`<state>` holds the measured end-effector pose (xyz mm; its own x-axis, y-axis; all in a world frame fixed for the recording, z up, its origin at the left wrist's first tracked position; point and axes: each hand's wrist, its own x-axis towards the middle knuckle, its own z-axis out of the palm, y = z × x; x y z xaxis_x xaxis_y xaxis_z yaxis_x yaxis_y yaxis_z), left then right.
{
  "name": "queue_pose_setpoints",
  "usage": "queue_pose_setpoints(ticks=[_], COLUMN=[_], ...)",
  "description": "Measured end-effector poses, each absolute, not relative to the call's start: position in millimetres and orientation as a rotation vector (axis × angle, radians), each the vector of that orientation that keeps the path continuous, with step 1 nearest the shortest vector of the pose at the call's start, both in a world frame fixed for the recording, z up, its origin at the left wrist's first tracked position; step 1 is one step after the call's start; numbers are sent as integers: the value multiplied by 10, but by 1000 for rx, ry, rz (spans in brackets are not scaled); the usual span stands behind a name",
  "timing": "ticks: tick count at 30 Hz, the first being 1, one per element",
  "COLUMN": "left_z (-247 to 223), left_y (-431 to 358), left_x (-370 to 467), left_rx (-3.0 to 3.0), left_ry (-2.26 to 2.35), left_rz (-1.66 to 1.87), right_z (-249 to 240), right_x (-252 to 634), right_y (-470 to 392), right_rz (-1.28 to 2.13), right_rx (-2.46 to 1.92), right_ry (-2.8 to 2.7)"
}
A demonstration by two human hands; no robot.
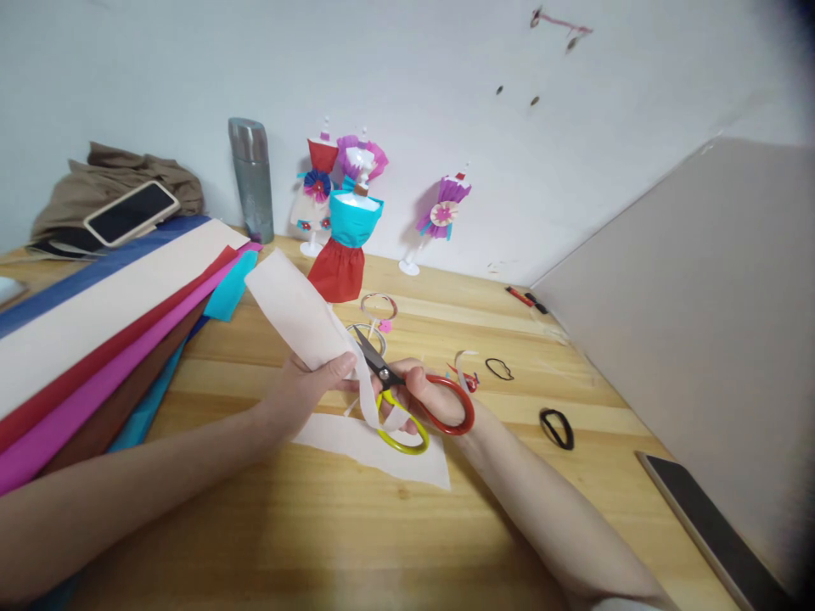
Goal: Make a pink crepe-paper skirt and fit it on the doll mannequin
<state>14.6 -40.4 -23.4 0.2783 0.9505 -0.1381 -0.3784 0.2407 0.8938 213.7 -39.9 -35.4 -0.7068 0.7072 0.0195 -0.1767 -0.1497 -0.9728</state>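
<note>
Matt white paper (299, 310), glossy plastic scissor handles (469, 412), smooth wooden tabletop (356, 552)

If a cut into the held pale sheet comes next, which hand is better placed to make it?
Right, I'd judge: the right hand holds the scissors, handles spread, close to the sheet; the left hand is occupied gripping it.
</note>
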Motion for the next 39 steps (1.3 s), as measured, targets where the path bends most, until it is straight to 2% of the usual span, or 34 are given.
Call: queue_pose_setpoints(ticks=[7,16,31,39], left_z=[-229,-235,-209,-245], left_y=[-396,-418,-402,-420], left_x=[152,153,136,128], left_rx=[877,1003,1098,1082], left_ry=[774,751,774,926], left_rz=[1047,988,951,965], right_z=[-245,-261,-238,-96], right_x=[2156,2152,2143,2122], right_y=[-425,-408,-433,-471], right_rz=[1836,1844,1707,1704], right_rx=[-739,-542,-682,-712], right_ry=[-1601,-1625,-1684,-1754])
